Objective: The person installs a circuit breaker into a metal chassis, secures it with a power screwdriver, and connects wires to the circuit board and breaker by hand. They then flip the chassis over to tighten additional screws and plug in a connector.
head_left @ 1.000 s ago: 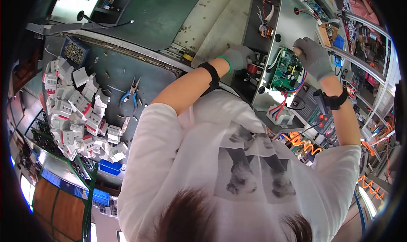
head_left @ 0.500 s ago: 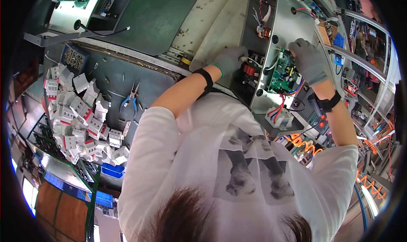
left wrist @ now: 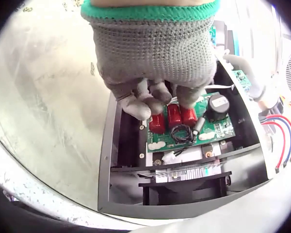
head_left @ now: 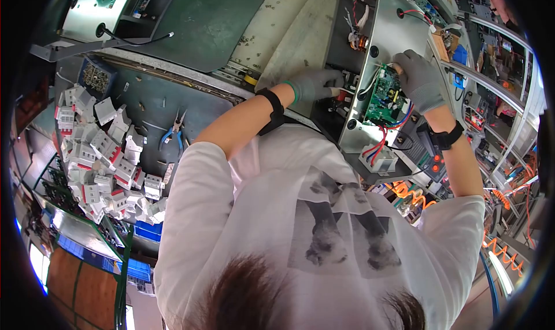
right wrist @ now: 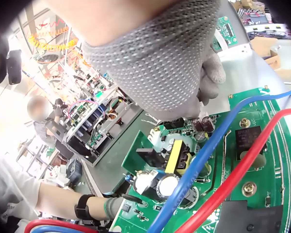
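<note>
Green circuit board (head_left: 383, 98) sits on the grey metal chassis panel (head_left: 386, 35), right hand (head_left: 421, 78) curled on its far edge (red and blue wires (head_left: 399, 122) crowd the near side); left hand (head_left: 315, 84), fingers curled, reaches among red capacitors (left wrist: 173, 116) in the black housing (left wrist: 117, 145). Blue-handled pliers (head_left: 173, 130) lie left on the tabletop (head_left: 191, 98).

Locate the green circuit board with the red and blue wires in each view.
Head: green circuit board upper right, on the grey metal panel, under the right hand.
Left wrist: only a sliver of a green board at the right edge, probably the same one.
Right wrist: fills the lower right.
Shared landmark: the red and blue wires.
</note>
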Demonstrator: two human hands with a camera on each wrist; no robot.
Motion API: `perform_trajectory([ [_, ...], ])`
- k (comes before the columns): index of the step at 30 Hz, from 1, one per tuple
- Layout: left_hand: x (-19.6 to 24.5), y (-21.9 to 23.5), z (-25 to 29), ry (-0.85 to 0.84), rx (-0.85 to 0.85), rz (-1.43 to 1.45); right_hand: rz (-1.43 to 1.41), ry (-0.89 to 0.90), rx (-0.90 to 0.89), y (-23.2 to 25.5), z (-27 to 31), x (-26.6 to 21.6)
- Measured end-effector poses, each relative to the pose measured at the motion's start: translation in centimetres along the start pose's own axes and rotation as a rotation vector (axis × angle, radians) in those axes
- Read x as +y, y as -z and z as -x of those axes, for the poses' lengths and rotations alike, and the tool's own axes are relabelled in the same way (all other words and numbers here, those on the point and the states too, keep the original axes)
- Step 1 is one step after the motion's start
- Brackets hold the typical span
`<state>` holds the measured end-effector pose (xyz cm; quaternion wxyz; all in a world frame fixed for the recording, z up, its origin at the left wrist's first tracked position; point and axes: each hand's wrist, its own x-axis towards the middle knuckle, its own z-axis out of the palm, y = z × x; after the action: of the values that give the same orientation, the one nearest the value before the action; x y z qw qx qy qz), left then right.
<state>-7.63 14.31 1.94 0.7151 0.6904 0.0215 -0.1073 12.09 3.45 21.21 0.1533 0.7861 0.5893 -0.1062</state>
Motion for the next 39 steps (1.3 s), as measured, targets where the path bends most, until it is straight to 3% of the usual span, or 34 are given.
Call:
perform_trajectory([
  [2, -0.5, -0.5, -0.5, 0.158, 0.122, 0.333, -0.007, 0.001, -0.009, 0.5, 0.1, -0.1],
  [3, -0.9, -1.1, -0.9, 0.156, 0.12, 0.333, 0.004, 0.044, 0.038, 0.8, -0.1, -0.4],
  [5, -0.6, -2.2, -1.4, 0.006, 0.478, -0.121, 0.014, 0.084, 0.084, 0.9, -0.1, -0.7],
  [6, 0.0, -2.3, -1.5, 0.009, 0.478, -0.118, 0.026, 0.073, 0.08, 0.8, -0.1, -0.8],
  [8, 1.4, -2.2, -1.7, 0.225, 0.452, -0.148, 0.037, 0.066, 0.08, 0.3, -0.3, -0.7],
  [9, 1.7, -2.6, -2.1, 0.227, 0.45, -0.148, 0.026, 0.05, 0.064, 0.0, -0.2, -0.4],
  [11, 2.2, -3.5, -2.6, 0.353, 0.564, -0.051, 0.012, 0.031, 0.046, -0.1, 0.0, -0.4],
  [15, 1.6, -3.0, -3.2, 0.446, 0.517, 0.072, 0.016, -0.033, -0.004, 0.2, -0.1, -0.7],
  [18, 0.6, -2.8, -2.0, 0.329, 0.453, 0.225, 0.062, -0.04, 0.021, 1.0, 0.4, -1.8],
  [20, -0.7, -3.0, -0.9, -0.037, 0.3, 0.458, 0.095, -0.06, 0.04, 1.5, 0.8, -2.4],
  [21, -0.7, -2.9, -0.5, -0.039, 0.29, 0.453, 0.014, -0.154, 0.028, 1.7, 1.1, -2.6],
  [23, -0.2, -2.3, 0.1, 0.038, 0.102, 0.103, -0.062, -0.255, 0.025, 2.0, 1.6, -2.3],
  [26, 2.1, -1.3, -0.2, 0.121, 0.058, -0.041, -0.406, -0.386, -0.107, 1.6, 2.0, -0.7],
  [27, 2.9, -1.2, -0.5, 0.106, 0.05, -0.05, -0.399, -0.399, -0.095, 1.2, 1.9, -0.1],
  [29, 4.2, -1.1, -1.1, 0.253, 0.014, -0.337, -0.835, -0.563, -0.243, 0.5, 1.7, 1.2],
  [30, 4.3, -1.1, -1.1, 0.245, 0.018, -0.373, -0.895, -0.551, -0.269, 0.4, 1.5, 1.8],
  [35, 6.0, -1.0, -1.0, 0.31, -0.006, -0.434, -0.912, -0.617, -0.294, 0.5, 1.0, 1.7],
  [37, 7.2, -1.1, -1.0, 0.363, 0.064, -0.558, -0.457, -0.265, 0.001, 0.3, 1.0, 1.3],
  [39, 10.5, -0.7, -0.3, 0.312, 0.144, -0.583, -0.562, -0.333, -0.041, 0.2, 1.4, 1.5],
])
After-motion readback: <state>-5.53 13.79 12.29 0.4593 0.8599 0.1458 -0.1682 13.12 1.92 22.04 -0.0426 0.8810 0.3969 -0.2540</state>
